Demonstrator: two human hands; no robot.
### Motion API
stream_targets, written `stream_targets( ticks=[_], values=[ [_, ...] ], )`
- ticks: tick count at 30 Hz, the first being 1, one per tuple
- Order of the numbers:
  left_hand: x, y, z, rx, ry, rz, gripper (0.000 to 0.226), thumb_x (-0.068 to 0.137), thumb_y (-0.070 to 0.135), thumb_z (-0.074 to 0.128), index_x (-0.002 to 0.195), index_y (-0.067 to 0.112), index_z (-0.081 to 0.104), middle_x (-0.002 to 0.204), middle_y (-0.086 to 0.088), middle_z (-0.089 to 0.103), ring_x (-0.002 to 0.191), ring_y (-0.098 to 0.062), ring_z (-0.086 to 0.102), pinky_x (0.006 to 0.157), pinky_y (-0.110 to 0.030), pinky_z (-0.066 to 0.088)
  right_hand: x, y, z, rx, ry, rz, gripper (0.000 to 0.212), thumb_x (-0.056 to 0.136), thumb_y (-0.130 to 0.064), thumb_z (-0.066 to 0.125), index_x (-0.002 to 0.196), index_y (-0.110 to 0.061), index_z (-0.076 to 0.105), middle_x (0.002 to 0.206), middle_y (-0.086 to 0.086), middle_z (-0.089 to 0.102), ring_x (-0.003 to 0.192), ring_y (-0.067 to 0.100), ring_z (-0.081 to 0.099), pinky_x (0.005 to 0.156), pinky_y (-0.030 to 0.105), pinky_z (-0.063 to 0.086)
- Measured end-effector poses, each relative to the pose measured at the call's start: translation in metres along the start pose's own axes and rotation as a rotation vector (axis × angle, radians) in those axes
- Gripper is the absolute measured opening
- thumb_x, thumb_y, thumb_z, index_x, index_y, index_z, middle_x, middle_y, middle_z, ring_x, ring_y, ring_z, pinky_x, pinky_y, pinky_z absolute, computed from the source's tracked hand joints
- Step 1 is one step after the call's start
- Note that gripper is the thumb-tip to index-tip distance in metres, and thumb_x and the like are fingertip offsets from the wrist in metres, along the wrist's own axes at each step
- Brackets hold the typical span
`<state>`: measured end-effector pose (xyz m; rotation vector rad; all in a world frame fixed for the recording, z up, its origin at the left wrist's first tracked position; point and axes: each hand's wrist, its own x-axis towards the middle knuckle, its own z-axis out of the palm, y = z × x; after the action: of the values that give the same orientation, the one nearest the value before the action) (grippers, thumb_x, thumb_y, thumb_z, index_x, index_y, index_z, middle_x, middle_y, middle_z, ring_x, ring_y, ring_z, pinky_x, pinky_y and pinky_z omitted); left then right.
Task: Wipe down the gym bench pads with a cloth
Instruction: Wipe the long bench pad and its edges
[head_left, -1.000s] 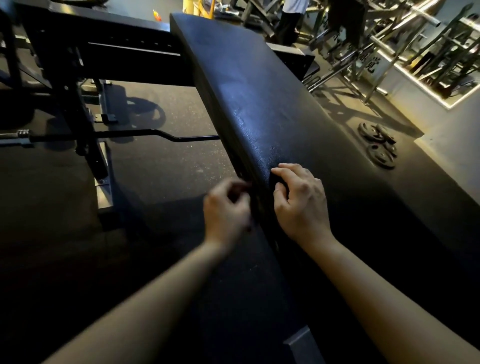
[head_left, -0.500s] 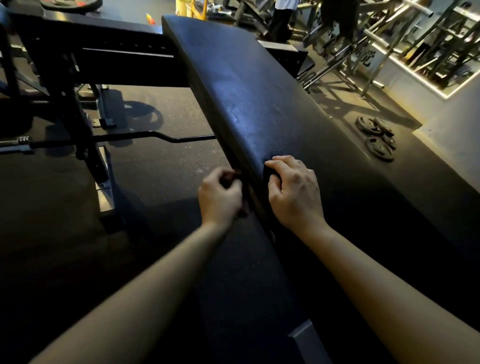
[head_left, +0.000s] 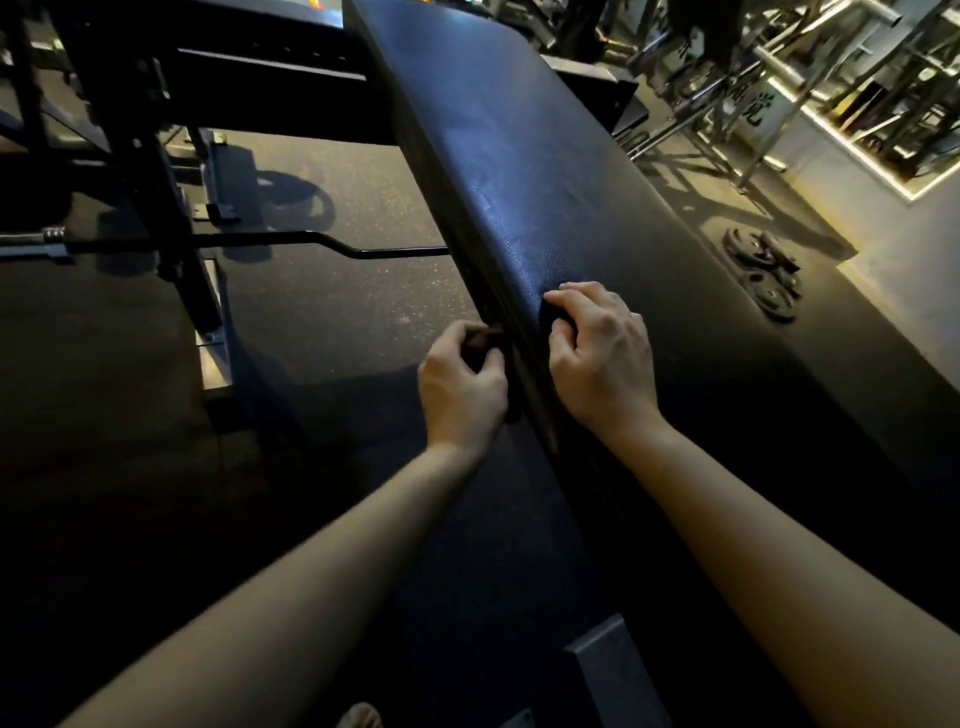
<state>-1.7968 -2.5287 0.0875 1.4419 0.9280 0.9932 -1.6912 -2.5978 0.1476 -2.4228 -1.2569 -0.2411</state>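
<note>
View from a head-worn camera, looking down in a dim gym. A long black bench pad (head_left: 545, 171) with a pebbled vinyl surface runs on a slant from the top centre down to the lower right. Two bare forearms reach in from the bottom edge, and both hands meet at the pad's left long edge, about halfway along it.

The left hand (head_left: 461, 387) sits just off the side of the pad, its fingers curled in towards the thumb and pinching a dark fold of the cloth (head_left: 553, 318) against the pad's side. The right hand (head_left: 600, 353) lies on top of the pad with its fingers bent, clutching the same dark cloth where it sits on the top surface, right at the edge. The cloth is nearly the same colour as the pad, so its outline is hard to make out, and most of it is hidden under the fingers.

To the left, on the speckled rubber floor (head_left: 322, 296), a curl bar (head_left: 291, 240) lies crosswise, one end passing under the bench. A black rack frame (head_left: 156, 171) stands behind it. To the right of the pad, a small pile of weight plates (head_left: 763, 273) lies on the floor. Silver metal racks (head_left: 831, 78) fill the upper right corner. A grey bench foot (head_left: 610, 660) shows near the bottom edge.
</note>
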Motion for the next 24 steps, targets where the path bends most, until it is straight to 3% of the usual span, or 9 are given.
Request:
stream_targets(
  ticks=[2, 5, 7, 10, 12, 16, 17, 19, 24],
  values=[
    [-0.047, 0.0, -0.005, -0.037, -0.12, 0.056, 0.016, 0.084, 0.004, 0.068, 0.097, 0.014, 0.07, 0.091, 0.003, 0.072, 0.087, -0.014, 0.07, 0.082, -0.038, 0.057, -0.001, 0.0, -0.001, 0.007, 0.005, -0.002, 0.041, 0.09, -0.025, 0.045, 0.122, -0.017, 0.07, 0.129, 0.0, 0.065, 0.12, 0.022, 0.057, 0.1, 0.039, 0.039],
    [-0.112, 0.001, -0.02, -0.141, -0.342, 0.079, 0.025, 0.084, -0.002, 0.074, 0.102, 0.015, 0.072, 0.096, 0.005, 0.073, 0.093, -0.013, 0.072, 0.084, -0.033, 0.059, 0.0, 0.001, 0.001, 0.012, 0.008, 0.006, 0.04, 0.09, -0.024, 0.046, 0.121, -0.017, 0.071, 0.128, 0.0, 0.065, 0.121, 0.022, 0.057, 0.099, 0.039, 0.039],
    [-0.081, -0.002, -0.015, -0.066, -0.273, 0.138, 0.021, 0.082, 0.003, 0.071, 0.099, 0.014, 0.072, 0.094, 0.003, 0.073, 0.09, -0.015, 0.071, 0.084, -0.039, 0.059, 0.0, 0.001, 0.001, 0.011, 0.004, 0.003, 0.04, 0.09, -0.024, 0.047, 0.121, -0.017, 0.071, 0.128, 0.0, 0.065, 0.12, 0.022, 0.057, 0.1, 0.039, 0.039],
    [0.0, -0.004, -0.003, 0.026, -0.07, 0.037, 0.015, 0.079, 0.015, 0.063, 0.092, 0.018, 0.071, 0.085, 0.003, 0.072, 0.082, -0.014, 0.069, 0.081, -0.042, 0.057, 0.001, 0.001, 0.0, 0.012, 0.004, 0.002, 0.04, 0.09, -0.024, 0.046, 0.121, -0.018, 0.07, 0.127, -0.001, 0.065, 0.12, 0.021, 0.057, 0.1, 0.039, 0.039],
    [-0.002, -0.004, -0.001, 0.014, -0.031, 0.016, 0.014, 0.079, 0.015, 0.064, 0.092, 0.016, 0.071, 0.085, 0.002, 0.072, 0.082, -0.017, 0.07, 0.081, -0.044, 0.057, 0.0, 0.001, 0.0, 0.008, -0.003, 0.001, 0.038, 0.091, -0.022, 0.047, 0.121, -0.017, 0.07, 0.127, -0.001, 0.065, 0.119, 0.022, 0.057, 0.1, 0.04, 0.04],
    [-0.106, 0.003, -0.018, -0.153, -0.327, 0.018, 0.023, 0.083, 0.0, 0.073, 0.101, 0.014, 0.072, 0.095, 0.004, 0.073, 0.093, -0.014, 0.072, 0.085, -0.039, 0.059, 0.0, 0.002, 0.001, 0.001, -0.001, -0.001, 0.039, 0.091, -0.024, 0.047, 0.121, -0.018, 0.07, 0.129, -0.001, 0.065, 0.12, 0.021, 0.057, 0.1, 0.04, 0.04],
    [-0.11, 0.001, -0.02, -0.148, -0.335, 0.035, 0.024, 0.083, -0.002, 0.074, 0.101, 0.014, 0.072, 0.095, 0.005, 0.073, 0.093, -0.013, 0.072, 0.085, -0.036, 0.06, 0.0, 0.002, 0.001, 0.0, -0.003, -0.002, 0.04, 0.091, -0.025, 0.046, 0.122, -0.018, 0.07, 0.13, -0.001, 0.064, 0.121, 0.02, 0.057, 0.101, 0.041, 0.041],
    [-0.07, -0.002, -0.014, -0.067, -0.233, 0.103, 0.017, 0.082, 0.004, 0.071, 0.096, 0.014, 0.072, 0.09, 0.005, 0.073, 0.088, -0.011, 0.071, 0.083, -0.033, 0.058, -0.001, 0.003, 0.0, 0.003, -0.002, -0.006, 0.041, 0.091, -0.025, 0.046, 0.122, -0.018, 0.07, 0.13, -0.001, 0.064, 0.122, 0.02, 0.056, 0.102, 0.041, 0.041],
    [0.052, -0.008, 0.004, 0.072, 0.034, -0.037, 0.013, 0.082, 0.015, 0.064, 0.091, 0.014, 0.072, 0.086, -0.006, 0.074, 0.084, -0.025, 0.071, 0.08, -0.043, 0.058, -0.001, 0.002, -0.001, 0.009, 0.001, -0.006, 0.04, 0.091, -0.024, 0.046, 0.121, -0.018, 0.07, 0.129, -0.002, 0.064, 0.122, 0.019, 0.056, 0.101, 0.04, 0.041]
  ],
)
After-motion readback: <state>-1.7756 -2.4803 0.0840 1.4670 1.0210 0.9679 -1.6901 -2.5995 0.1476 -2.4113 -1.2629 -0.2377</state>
